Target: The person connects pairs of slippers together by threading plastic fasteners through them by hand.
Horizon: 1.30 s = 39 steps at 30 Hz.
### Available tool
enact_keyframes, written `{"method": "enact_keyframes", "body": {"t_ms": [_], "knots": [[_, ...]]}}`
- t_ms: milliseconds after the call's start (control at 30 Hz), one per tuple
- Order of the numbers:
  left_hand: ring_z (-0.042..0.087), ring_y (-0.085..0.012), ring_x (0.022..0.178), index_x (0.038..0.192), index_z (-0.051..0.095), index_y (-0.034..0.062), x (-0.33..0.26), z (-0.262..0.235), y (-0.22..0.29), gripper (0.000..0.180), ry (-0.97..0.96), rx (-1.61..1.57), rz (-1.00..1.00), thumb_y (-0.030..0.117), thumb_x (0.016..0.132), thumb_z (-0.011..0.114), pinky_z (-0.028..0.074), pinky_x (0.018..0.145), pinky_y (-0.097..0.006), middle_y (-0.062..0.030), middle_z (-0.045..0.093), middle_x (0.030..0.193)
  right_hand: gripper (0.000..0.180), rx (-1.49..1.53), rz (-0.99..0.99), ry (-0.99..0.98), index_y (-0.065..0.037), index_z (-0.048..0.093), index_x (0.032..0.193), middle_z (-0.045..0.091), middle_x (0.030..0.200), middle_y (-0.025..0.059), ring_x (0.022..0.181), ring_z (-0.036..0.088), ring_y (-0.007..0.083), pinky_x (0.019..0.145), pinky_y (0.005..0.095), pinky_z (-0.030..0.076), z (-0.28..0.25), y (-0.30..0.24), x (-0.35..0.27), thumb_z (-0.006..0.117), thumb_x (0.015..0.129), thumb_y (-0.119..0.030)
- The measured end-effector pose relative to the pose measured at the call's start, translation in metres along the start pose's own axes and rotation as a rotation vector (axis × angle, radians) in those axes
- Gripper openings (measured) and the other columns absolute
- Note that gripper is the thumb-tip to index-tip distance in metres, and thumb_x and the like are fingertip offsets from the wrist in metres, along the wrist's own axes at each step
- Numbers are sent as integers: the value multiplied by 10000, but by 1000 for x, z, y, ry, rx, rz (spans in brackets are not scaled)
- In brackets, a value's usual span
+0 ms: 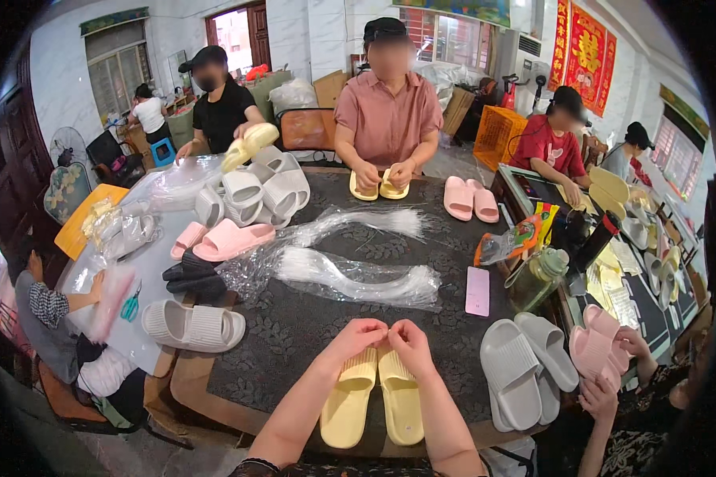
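Observation:
A pair of pale yellow slippers (348,405) lies side by side in front of me, heels toward me. Over their strap ends, my left hand (361,335) and my right hand (409,345) meet with fingertips pinched together. Whatever sits between the fingertips is too small to make out. Just beyond my hands lie two bundles of thin white plastic strands (366,280) in clear wrapping. To the left is a pair of ribbed grey slippers (195,326); to the right, more grey slippers (511,374) are grouped by the table edge.
Across the dark patterned table (445,238), a person (386,111) handles yellow slippers (379,184). Pink slippers (471,199), a pink phone (477,291) and a green bottle (538,280) stand right. Grey slippers (262,187) are heaped left, near teal scissors (130,304). Co-workers sit both sides.

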<state>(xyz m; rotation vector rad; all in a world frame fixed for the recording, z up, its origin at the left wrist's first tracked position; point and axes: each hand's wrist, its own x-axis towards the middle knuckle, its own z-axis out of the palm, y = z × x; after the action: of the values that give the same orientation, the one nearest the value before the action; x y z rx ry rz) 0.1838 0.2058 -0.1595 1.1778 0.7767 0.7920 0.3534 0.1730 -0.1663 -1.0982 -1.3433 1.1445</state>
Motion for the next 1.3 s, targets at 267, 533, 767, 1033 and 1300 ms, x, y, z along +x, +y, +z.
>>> {"method": "enact_keyframes", "body": {"t_ms": [267, 533, 767, 1033, 1300], "knots": [[560, -62, 795, 992, 633, 52, 4, -4, -12, 143, 43, 173, 76, 165, 919, 583, 462, 707, -227, 21, 613, 860, 82, 3, 6, 46, -29, 598, 879, 590, 774, -31, 718, 534, 42, 656, 202, 437, 0, 2, 1, 621, 872, -107], [539, -64, 753, 923, 624, 36, 4, 1, -3, 135, 105, 153, 108, 165, 912, 584, 454, 665, -228, 36, 593, 811, 58, -68, -17, 106, -39, 594, 872, 560, 767, -52, 699, 503, 21, 640, 177, 415, -2, 5, 3, 603, 891, -93], [516, -51, 716, 923, 622, 29, 9, -5, -18, 145, 217, 159, 171, 170, 901, 597, 424, 624, -224, 33, 582, 774, 85, -47, -19, 120, -24, 616, 909, 590, 780, -33, 714, 523, 35, 661, 193, 435, -3, 4, 2, 623, 874, -101], [529, -65, 721, 948, 629, 23, 9, -5, -14, 152, 216, 168, 140, 166, 906, 597, 439, 642, -230, 23, 596, 783, 81, -81, 12, 172, -16, 609, 893, 581, 755, -33, 705, 513, 35, 654, 204, 437, -1, -2, 4, 613, 874, -95], [551, -56, 821, 1000, 633, 28, 9, -5, -13, 153, 217, 195, 146, 142, 900, 607, 459, 730, -230, 22, 615, 865, 65, -14, 22, 156, -32, 590, 895, 551, 780, -53, 718, 494, 20, 649, 184, 412, -3, 3, 2, 601, 899, -96]]}}
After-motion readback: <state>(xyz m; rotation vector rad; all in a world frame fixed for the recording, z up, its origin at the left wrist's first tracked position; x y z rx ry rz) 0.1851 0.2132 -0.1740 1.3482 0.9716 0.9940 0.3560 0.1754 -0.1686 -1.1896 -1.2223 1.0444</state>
